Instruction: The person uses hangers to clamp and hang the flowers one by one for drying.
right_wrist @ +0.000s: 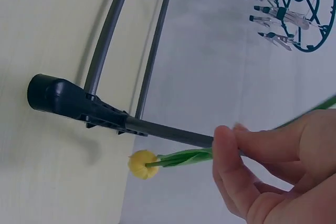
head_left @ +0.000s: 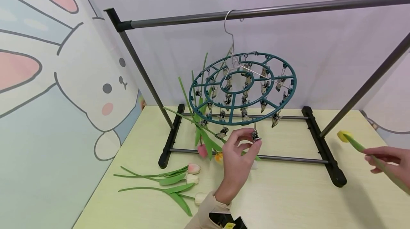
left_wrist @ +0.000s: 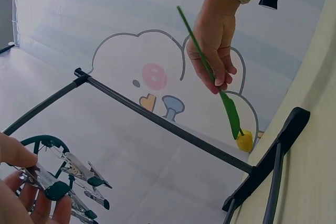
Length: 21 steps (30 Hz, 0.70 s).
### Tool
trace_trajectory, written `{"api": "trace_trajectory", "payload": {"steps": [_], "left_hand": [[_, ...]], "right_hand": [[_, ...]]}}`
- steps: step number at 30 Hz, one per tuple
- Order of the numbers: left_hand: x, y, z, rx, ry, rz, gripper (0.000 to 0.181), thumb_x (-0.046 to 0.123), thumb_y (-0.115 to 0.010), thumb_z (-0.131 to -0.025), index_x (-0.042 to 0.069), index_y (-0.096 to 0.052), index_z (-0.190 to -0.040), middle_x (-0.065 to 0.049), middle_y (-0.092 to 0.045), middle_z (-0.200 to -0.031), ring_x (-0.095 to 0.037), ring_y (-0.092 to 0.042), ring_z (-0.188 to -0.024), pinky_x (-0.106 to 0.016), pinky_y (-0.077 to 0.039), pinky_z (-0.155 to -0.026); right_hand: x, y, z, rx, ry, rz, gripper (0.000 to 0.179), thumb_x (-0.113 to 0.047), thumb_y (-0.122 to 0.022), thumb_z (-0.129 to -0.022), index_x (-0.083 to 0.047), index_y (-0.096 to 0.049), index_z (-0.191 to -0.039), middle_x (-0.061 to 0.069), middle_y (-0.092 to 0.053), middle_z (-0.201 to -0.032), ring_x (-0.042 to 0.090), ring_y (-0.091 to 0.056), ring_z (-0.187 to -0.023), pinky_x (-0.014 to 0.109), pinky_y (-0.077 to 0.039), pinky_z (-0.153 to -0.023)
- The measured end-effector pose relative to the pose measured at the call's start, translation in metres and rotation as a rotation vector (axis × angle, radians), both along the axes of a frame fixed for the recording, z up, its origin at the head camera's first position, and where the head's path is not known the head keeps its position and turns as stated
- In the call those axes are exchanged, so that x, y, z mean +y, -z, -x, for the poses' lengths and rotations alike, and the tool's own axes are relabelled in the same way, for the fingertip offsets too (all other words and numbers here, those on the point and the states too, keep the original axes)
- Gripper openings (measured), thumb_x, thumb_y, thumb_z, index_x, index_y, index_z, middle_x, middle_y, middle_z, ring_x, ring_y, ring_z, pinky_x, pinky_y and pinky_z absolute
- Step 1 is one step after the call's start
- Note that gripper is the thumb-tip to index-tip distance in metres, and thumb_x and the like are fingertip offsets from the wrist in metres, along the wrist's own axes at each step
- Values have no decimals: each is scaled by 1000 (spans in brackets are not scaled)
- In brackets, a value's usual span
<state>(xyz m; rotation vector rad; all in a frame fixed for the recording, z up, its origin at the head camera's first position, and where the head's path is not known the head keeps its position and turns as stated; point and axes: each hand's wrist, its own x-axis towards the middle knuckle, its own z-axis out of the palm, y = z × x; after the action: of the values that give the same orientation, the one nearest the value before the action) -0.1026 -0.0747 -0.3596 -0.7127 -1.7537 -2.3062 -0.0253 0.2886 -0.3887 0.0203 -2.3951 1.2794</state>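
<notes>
My left hand (head_left: 238,161) pinches a metal clip (head_left: 255,136) that dangles from the front rim of a round green clip hanger (head_left: 231,121). In the left wrist view the same clip (left_wrist: 52,186) with a dark green tip sits between thumb and fingers. Off to the right, my right hand (head_left: 392,161) holds a yellow tulip (head_left: 344,136) by its green stem, flower pointing away and down. The right wrist view shows that tulip's head (right_wrist: 143,164) beyond the pinching fingertips. Several tulips, among them a pink one (head_left: 202,150), hang head down from clips at the hanger's left.
A dark metal rack carries the hanger on its top bar (head_left: 192,18); its black feet (head_left: 333,172) stand on the pale table (head_left: 288,200). Several loose tulips, one white (head_left: 200,198), lie at the front left. A wall with a rabbit drawing (head_left: 96,90) borders the left side.
</notes>
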Motion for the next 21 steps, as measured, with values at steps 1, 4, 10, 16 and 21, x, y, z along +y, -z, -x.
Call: {"api": "trace_trajectory", "payload": {"steps": [1, 4, 10, 16, 21], "left_hand": [[0, 0, 0, 0, -1, 0, 28, 3, -68, -85, 1, -60, -111, -13, -60, -101, -24, -58, -91, -32, -55, -76], [0, 0, 0, 2, -5, 0, 28, 3, -68, -85, 1, -60, -111, -13, -60, -101, -24, -58, -91, -32, -55, -76], [0, 0, 0, 4, -7, -1, 28, 3, -68, -85, 1, -60, -111, -13, -60, -101, -25, -58, -91, -33, -55, -76], [0, 2, 1, 0, -5, -6, 28, 3, -69, -84, 1, -60, -111, -13, -60, -102, -26, -58, -92, -33, -55, -77], [0, 2, 1, 3, -11, -11, 27, 3, -69, -84, 1, -60, -110, -13, -59, -103, -28, -57, -93, -33, -54, -80]], "right_hand": [[-2, -2, 1, 44, 7, 13, 54, 11, -57, -88, -42, -64, -86, -28, -59, -76, -8, -55, -57, 11, -47, -44], [-8, -9, 4, 162, 39, 33, 49, 5, -54, -92, -42, -64, -90, -28, -60, -75, -11, -54, -57, 8, -45, -43], [-17, -22, 5, 303, 63, 26, 43, 3, -52, -93, -37, -66, -95, -27, -59, -88, -15, -55, -69, 5, -44, -46], [-27, -37, 5, 332, 113, 42, 33, -5, -54, -93, -36, -64, -94, -26, -58, -95, -16, -54, -77, 2, -43, -51], [-39, -49, 1, 276, 170, 48, 43, 3, -55, -92, -39, -64, -94, -30, -59, -92, -17, -53, -75, 2, -43, -50]]}}
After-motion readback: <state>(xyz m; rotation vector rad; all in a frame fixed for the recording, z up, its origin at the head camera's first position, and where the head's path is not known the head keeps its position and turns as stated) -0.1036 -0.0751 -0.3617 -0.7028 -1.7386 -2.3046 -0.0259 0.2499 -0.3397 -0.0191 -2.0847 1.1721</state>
